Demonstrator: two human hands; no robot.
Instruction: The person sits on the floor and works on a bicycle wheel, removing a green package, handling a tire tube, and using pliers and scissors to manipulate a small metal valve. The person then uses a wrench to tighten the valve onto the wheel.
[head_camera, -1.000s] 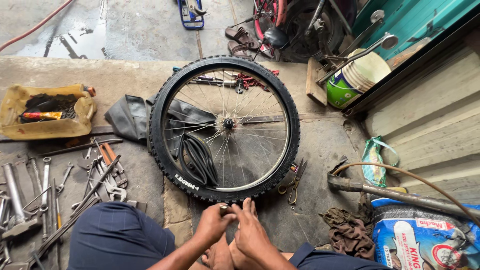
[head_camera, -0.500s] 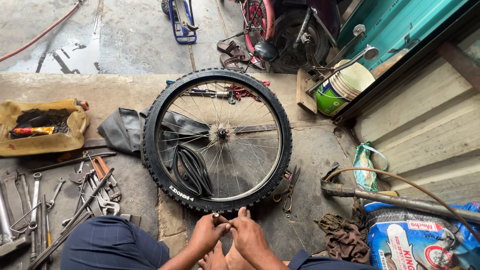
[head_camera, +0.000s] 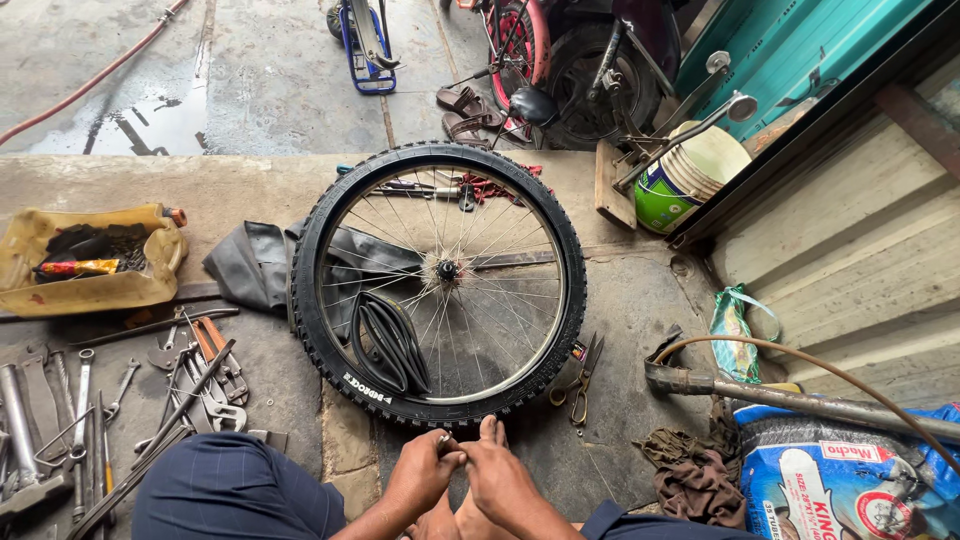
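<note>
Crouching at the near edge of the spoked bicycle wheel (head_camera: 438, 285) lying flat on the concrete, the person has drawn both hands closer together, left hand (head_camera: 425, 470) and right hand (head_camera: 500, 478) fingertips pinched on something too small to identify

Wrenches (head_camera: 80, 410) lie left; scissors (head_camera: 580, 385), rag (head_camera: 700, 475), paint bucket (head_camera: 690, 175) right.
</note>
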